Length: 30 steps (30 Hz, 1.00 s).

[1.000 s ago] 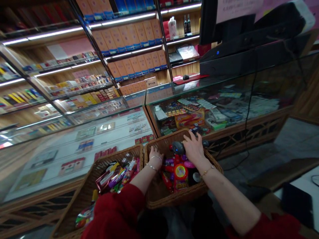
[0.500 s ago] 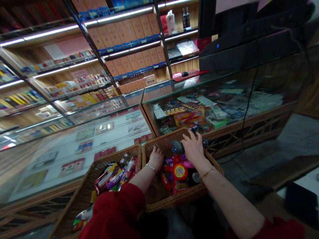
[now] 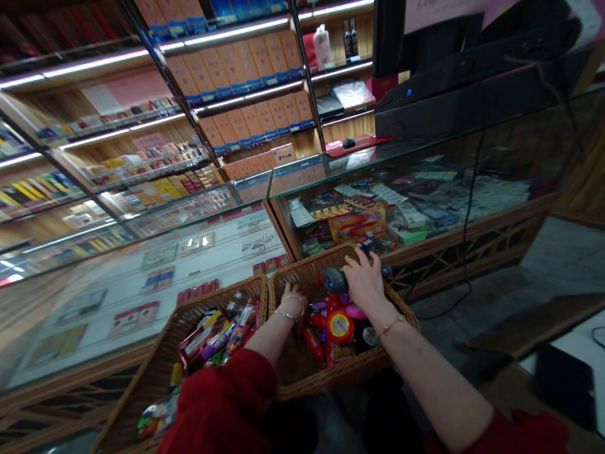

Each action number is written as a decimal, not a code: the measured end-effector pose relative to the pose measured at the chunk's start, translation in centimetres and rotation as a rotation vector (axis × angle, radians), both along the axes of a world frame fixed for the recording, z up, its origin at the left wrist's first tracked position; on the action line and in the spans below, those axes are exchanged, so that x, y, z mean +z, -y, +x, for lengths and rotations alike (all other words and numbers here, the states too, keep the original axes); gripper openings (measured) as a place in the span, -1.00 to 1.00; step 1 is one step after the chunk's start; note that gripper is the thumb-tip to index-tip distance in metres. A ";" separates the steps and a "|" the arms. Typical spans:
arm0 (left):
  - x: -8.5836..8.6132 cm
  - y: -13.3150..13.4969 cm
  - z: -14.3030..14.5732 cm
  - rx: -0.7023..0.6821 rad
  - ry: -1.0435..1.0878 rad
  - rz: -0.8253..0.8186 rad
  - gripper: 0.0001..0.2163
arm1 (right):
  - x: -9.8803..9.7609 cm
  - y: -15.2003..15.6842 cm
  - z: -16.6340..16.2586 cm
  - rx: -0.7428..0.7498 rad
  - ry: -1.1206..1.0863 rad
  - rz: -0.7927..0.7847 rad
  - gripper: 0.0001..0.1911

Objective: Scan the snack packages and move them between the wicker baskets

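Note:
My right hand (image 3: 363,277) is wrapped round a dark grey handheld barcode scanner (image 3: 333,280) with a small blue light, above the right wicker basket (image 3: 288,384). Inside that basket, at its left side, my left hand (image 3: 293,304) points down with the fingers curled. Something dark reddish shows just under it, but the fingertips are hidden. Beside it lie colourful packaged sweets, among them a red container with a round yellow label (image 3: 340,326) and a red tube-shaped pack (image 3: 314,344). The left wicker basket (image 3: 142,384) touches the right one and holds several bright wrapped packs (image 3: 220,340).
Glass display counters (image 3: 227,239) stand just beyond the baskets, with boxes and cards inside. A dark monitor stand (image 3: 425,104) is on the right counter, and a black cable (image 3: 467,208) hangs down its front. Lit shelves (image 3: 246,94) with boxes line the back.
My left hand has dropped slightly and curled its fingers more at the basket's left side. My right hand keeps the scanner in nearly the same place. The view has shifted a little.

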State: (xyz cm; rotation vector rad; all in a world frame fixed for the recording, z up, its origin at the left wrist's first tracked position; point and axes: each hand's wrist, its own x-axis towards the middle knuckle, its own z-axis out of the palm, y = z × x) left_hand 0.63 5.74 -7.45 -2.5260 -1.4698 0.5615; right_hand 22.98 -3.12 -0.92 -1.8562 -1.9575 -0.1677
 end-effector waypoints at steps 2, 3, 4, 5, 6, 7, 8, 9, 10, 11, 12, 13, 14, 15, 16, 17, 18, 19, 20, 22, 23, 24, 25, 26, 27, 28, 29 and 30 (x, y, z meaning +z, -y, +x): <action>0.0 0.2 0.1 -0.002 0.006 -0.004 -0.81 | -0.1 0.0 0.0 0.000 -0.001 0.010 -0.60; 0.1 0.3 0.1 -0.004 0.009 -0.005 -0.79 | -0.1 -0.1 0.0 -0.001 -0.002 0.015 -0.60; 0.4 0.4 0.2 -0.008 0.012 -0.006 -0.77 | -0.1 -0.1 0.1 -0.004 -0.005 0.019 -0.60; 0.8 0.5 0.3 -0.015 0.012 -0.011 -0.73 | -0.2 -0.1 0.1 -0.008 -0.008 0.021 -0.61; 1.4 0.6 0.5 -0.024 0.011 -0.016 -0.67 | -0.2 -0.1 0.1 -0.012 -0.013 0.022 -0.61; 2.2 0.8 0.6 -0.038 0.010 -0.023 -0.59 | -0.3 -0.1 0.1 -0.018 -0.020 0.023 -0.61; 3.1 0.9 0.7 -0.064 -0.005 -0.045 -0.49 | -0.4 -0.1 0.1 -0.023 -0.026 0.026 -0.62; 4.1 1.2 0.8 -0.080 -0.002 -0.035 -0.40 | -0.4 0.0 0.1 -0.028 -0.033 0.033 -0.62; 5.1 1.5 0.9 -0.091 0.012 -0.016 -0.33 | -0.5 0.0 0.1 -0.031 -0.040 0.043 -0.63; 6.1 1.9 0.9 -0.102 0.034 -0.003 -0.25 | -0.6 0.0 0.1 -0.034 -0.046 0.055 -0.63; 7.0 2.3 1.0 -0.110 0.069 0.021 -0.17 | -0.6 0.0 0.2 -0.036 -0.051 0.065 -0.63; 7.7 2.8 0.9 -0.114 0.105 0.052 -0.11 | -0.7 0.0 0.2 -0.039 -0.053 0.073 -0.63; 8.2 3.3 0.8 -0.117 0.136 0.081 -0.08 | -0.7 0.0 0.1 -0.040 -0.055 0.077 -0.63; 8.5 3.7 0.7 -0.122 0.165 0.112 -0.08 | -0.8 0.0 0.1 -0.044 -0.055 0.081 -0.63; 8.6 4.1 0.5 -0.128 0.188 0.142 -0.08 | -0.9 0.0 0.1 -0.046 -0.055 0.086 -0.62; 8.6 4.4 0.4 -0.134 0.207 0.169 -0.10 | -0.9 0.0 0.1 -0.047 -0.054 0.095 -0.62; 8.4 4.7 0.2 -0.141 0.223 0.196 -0.12 | -1.0 0.0 0.1 -0.043 -0.053 0.108 -0.62; 8.2 4.9 -0.1 -0.149 0.240 0.222 -0.13 | -1.0 0.0 0.0 -0.038 -0.054 0.123 -0.63; 8.0 5.1 -0.3 -0.153 0.258 0.248 -0.15 | -1.1 0.1 0.0 -0.029 -0.056 0.140 -0.63; 7.6 5.2 -0.7 -0.156 0.297 0.296 -0.16 | -1.1 0.1 0.0 -0.007 -0.059 0.174 -0.65; 7.5 5.2 -0.8 -0.154 0.316 0.319 -0.17 | -1.1 0.1 0.0 0.005 -0.061 0.190 -0.65; 7.4 5.2 -1.0 -0.150 0.334 0.340 -0.16 | -1.1 0.2 -0.1 0.018 -0.061 0.204 -0.66; 7.4 5.2 -1.1 -0.142 0.349 0.357 -0.16 | -1.1 0.2 -0.1 0.032 -0.057 0.216 -0.66; 7.4 5.1 -1.2 -0.132 0.363 0.371 -0.16 | -1.0 0.3 -0.2 0.046 -0.051 0.227 -0.67; 7.4 5.1 -1.3 -0.124 0.374 0.381 -0.16 | -1.0 0.3 -0.3 0.060 -0.043 0.236 -0.66; 7.4 5.1 -1.3 -0.117 0.383 0.389 -0.16 | -0.9 0.4 -0.4 0.073 -0.034 0.243 -0.66; 7.4 5.1 -1.3 -0.114 0.388 0.393 -0.16 | -0.9 0.5 -0.5 0.085 -0.026 0.248 -0.66; 7.5 5.1 -1.3 -0.114 0.389 0.395 -0.16 | -0.8 0.6 -0.6 0.096 -0.018 0.250 -0.66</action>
